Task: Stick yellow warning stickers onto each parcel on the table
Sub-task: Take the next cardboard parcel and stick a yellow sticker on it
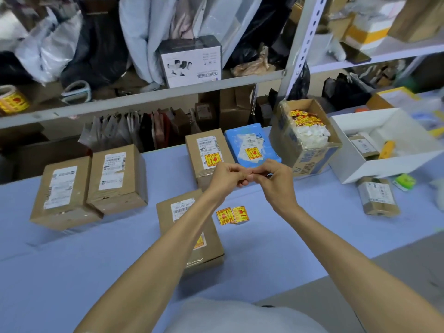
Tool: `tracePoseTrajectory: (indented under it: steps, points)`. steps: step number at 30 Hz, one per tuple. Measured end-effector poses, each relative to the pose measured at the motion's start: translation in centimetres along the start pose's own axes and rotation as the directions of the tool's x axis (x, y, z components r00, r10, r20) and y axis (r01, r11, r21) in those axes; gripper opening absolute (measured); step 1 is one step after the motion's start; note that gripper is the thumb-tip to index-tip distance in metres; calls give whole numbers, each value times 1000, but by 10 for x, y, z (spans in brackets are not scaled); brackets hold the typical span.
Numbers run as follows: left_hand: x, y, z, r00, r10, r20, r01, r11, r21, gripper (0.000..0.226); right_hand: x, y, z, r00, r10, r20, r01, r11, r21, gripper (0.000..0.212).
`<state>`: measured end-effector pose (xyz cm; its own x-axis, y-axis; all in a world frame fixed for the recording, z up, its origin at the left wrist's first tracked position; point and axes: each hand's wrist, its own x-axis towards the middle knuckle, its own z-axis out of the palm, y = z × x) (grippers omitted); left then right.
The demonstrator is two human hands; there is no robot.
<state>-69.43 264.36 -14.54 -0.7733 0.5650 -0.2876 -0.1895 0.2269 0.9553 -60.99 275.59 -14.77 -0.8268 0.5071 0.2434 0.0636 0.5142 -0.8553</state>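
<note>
Yellow warning stickers (231,215) loose on the blue table (288,236), just right of the nearest cardboard parcel (213,248), your left hand (225,175) and right hand (276,181) meeting above them, fingers curled together, any grip impossible to tell.

- A parcel dispatch room, judging by the long blue-covered table (264,248) loaded with brown cardboard parcels (120,188) bearing printed shipping labels (114,170).
- Behind the table, slotted metal shelving (149,96) is crammed with bagged goods (50,46) and a printed product box (191,62).
- At the table's far right end, an open carton (310,159) holds yellow warning stickers (304,118); a sticker roll (13,100) sits on the shelf behind its left end.
</note>
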Motion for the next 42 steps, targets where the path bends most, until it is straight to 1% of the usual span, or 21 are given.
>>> tracePoseTrajectory:
  steps: [2,4,6,7,8,9,11,12,13,15,16,19,22,24,27,29,34,38,40,42]
  points:
    - [8,6,14,1000,-6,20,6,1000,-14,17,4,10,-11,997,-63,-39,60,994,-86,2]
    - [20,15,30,995,-63,77,70,994,-88,21,10,18,-26,991,-125,-55,114,979,-169,2]
    - [34,24,46,982,-141,126,159,976,-147,19,19,27,-41,991,-129,-40,117,967,-227,4]
    - [42,28,55,977,-164,137,181,975,-127,17,24,31,-49,993,-109,-42,96,966,-238,6]
    - [49,32,63,976,-169,137,180,981,-73,15,29,35,-56,996,-77,-55,62,970,-235,6]
    - [58,36,72,981,-147,129,147,989,13,16,36,39,-63,996,-38,-78,19,975,-221,4]
    - [73,43,84,992,-37,124,8,973,231,20,49,46,-76,990,51,-131,-75,980,-186,4]
    - [82,47,90,990,30,138,-76,935,345,22,56,52,-82,985,91,-148,-117,977,-177,7]
    - [90,52,94,984,87,158,-151,875,459,23,64,57,-89,981,120,-154,-148,972,-182,9]
    - [107,61,101,967,155,202,-251,718,649,25,81,70,-100,977,159,-146,-188,958,-217,14]
    - [114,64,103,959,175,222,-282,642,713,25,89,76,-104,974,177,-143,-207,950,-232,15]
    - [140,74,112,943,199,265,-330,483,811,24,117,93,-117,966,203,-162,-242,929,-279,17]
    - [165,78,121,939,188,288,-342,409,846,24,145,108,-123,967,200,-157,-242,913,-329,18]
    - [179,80,127,939,185,289,-340,402,850,29,163,118,-125,968,213,-136,-247,906,-344,22]
    - [192,85,134,943,180,281,-331,399,855,37,181,127,-127,971,223,-88,-240,896,-375,39]
    - [197,88,136,944,187,273,-327,398,857,38,187,131,-127,969,238,-62,-243,890,-387,45]
    - [192,86,118,956,184,229,-289,444,848,34,181,121,-120,973,215,-90,-233,899,-372,35]
    - [163,70,77,983,128,130,-178,533,827,31,164,88,-94,988,147,-44,-152,920,-361,26]
    - [139,52,48,994,88,57,-97,561,822,33,147,68,-68,993,113,33,-95,934,-343,25]
    - [113,31,16,998,57,-34,-6,587,810,33,127,50,-38,984,100,148,-50,950,-307,25]
